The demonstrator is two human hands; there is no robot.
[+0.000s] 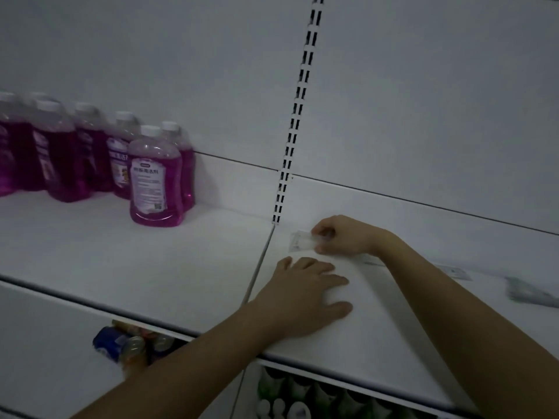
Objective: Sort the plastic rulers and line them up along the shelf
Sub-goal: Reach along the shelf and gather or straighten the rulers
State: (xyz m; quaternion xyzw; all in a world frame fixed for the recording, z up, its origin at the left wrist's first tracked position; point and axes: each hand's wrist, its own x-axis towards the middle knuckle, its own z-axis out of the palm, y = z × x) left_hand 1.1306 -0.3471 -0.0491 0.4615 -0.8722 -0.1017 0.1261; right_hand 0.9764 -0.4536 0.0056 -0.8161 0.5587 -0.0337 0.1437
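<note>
So the clear flat plastic ruler (301, 241) is lying on the white metal shelf (136, 261), just right of centre frame, close to the back panel and right next to the seam between the two shelf boards. The person's right hand (344, 235) has its fingertips (320, 248) curled down and pinched on the ruler, thumb side and finger side squeezing its long edges near the left end. Only that left end sticks out past the fingers; the rest runs off to the right under the wrist and forearm.

The left hand (305, 294) is holding nothing, just lying flat with fingers spread on the shelf, a bit nearer the front edge than the ruler and not touching it.

My guess: this thing weighs next to nothing, is stiff but a little bendy, and sits so flat on smooth metal that it'll slide instead of lifting. Edge pinch looks right; tipping one long edge up first would help.

Further right there's another see-through ruler (453, 272) and a blurry grey pile (531, 294), maybe more rulers, can't tell.
</note>
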